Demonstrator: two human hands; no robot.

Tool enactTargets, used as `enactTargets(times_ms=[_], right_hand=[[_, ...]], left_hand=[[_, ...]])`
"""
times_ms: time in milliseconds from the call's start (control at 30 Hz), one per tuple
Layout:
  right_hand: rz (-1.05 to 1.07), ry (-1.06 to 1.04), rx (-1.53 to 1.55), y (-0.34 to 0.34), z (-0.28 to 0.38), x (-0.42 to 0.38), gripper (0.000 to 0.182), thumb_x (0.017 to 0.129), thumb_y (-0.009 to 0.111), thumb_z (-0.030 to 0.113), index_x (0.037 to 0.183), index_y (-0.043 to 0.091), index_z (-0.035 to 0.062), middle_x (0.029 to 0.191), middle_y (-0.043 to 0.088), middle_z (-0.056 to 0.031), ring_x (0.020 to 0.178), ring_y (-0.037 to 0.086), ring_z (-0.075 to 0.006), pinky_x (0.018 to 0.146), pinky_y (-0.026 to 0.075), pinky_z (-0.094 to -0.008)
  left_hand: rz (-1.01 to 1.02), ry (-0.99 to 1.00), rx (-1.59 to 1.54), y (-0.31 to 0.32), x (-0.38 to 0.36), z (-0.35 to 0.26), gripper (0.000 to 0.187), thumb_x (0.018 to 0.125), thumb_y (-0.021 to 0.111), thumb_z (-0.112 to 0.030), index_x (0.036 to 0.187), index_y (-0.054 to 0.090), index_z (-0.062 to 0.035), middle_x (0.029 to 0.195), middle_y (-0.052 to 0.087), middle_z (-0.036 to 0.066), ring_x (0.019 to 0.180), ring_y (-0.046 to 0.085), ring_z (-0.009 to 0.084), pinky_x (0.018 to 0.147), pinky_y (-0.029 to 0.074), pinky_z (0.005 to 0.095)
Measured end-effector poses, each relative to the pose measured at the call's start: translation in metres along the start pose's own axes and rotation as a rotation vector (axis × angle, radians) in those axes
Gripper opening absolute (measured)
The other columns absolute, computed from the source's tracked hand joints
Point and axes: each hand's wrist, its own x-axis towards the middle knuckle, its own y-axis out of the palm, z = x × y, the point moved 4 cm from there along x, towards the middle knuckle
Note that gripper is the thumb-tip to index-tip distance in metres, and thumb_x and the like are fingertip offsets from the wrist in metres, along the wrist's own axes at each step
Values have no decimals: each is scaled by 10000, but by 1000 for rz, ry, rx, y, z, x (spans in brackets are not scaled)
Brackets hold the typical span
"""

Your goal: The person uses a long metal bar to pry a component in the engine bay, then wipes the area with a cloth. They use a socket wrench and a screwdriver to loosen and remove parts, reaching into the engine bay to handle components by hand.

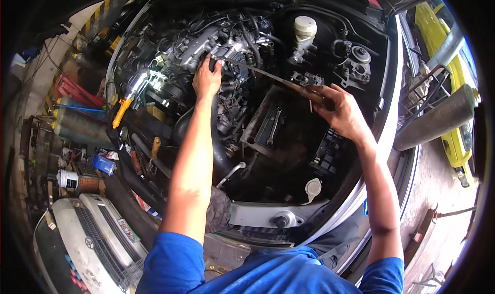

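My right hand [337, 111] is closed around the brown handle of a long screwdriver [265, 74]. Its thin metal shaft reaches left across the engine bay, its far end beside my left fingertips. Over the top of the engine [206, 44], my left hand [208, 80] has thumb and fingers drawn together around a small dark spot. What they grip there is not clear. A lit work lamp [135, 87] with a yellow handle shines on the engine, left of my left hand.
Two wrenches [275, 126] lie on the battery tray area below the screwdriver. A brake fluid reservoir [304, 28] stands at the back, a fuse box [327, 152] at the right. Hand tools [155, 147] rest at the front left. A loose bumper [98, 237] is at lower left.
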Motion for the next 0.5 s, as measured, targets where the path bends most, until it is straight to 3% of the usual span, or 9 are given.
enactTargets(times_ms=[67, 200, 300, 400, 500], right_hand=[[-77, -70, -149, 3, -8, -2, 437, 904, 736, 119, 1332, 680, 58, 1312, 663, -263, 1193, 672, -417, 1120, 499, -444], [-76, -89, -169, 8, -2, 0, 411, 910, 731, 127, 1309, 683, 41, 1135, 684, -231, 1010, 708, -427, 894, 579, -476], [-96, -150, -173, 11, -8, 1, 405, 918, 724, 151, 1308, 686, 49, 1103, 696, -217, 973, 723, -410, 877, 588, -455], [-99, -144, -62, 13, -5, -1, 382, 924, 717, 168, 1290, 694, 58, 1043, 709, -186, 921, 735, -388, 852, 594, -439], [-144, -151, -191, 7, 4, -1, 355, 928, 713, 177, 1266, 703, 67, 1006, 718, -161, 889, 741, -373, 828, 599, -434]], left_hand=[[-16, -2, -3, 4, 0, -1, 621, 994, 601, -488, 1481, 571, -104, 1444, 611, 201, 1328, 578, 393, 1103, 469, 478], [-22, 3, -24, -4, 0, 0, 688, 940, 669, -537, 1477, 577, -117, 1411, 637, 215, 1309, 598, 404, 1097, 474, 483], [86, -99, -71, 0, 6, 10, 728, 897, 715, -565, 1480, 576, -152, 1383, 658, 216, 1269, 629, 412, 1073, 494, 490], [60, -78, -108, 0, 7, 13, 765, 849, 776, -549, 1489, 564, -188, 1361, 675, 210, 1253, 645, 406, 1056, 507, 488], [65, -89, -114, -1, 6, 10, 769, 834, 793, -536, 1489, 566, -204, 1363, 676, 206, 1257, 645, 399, 1056, 507, 485]])
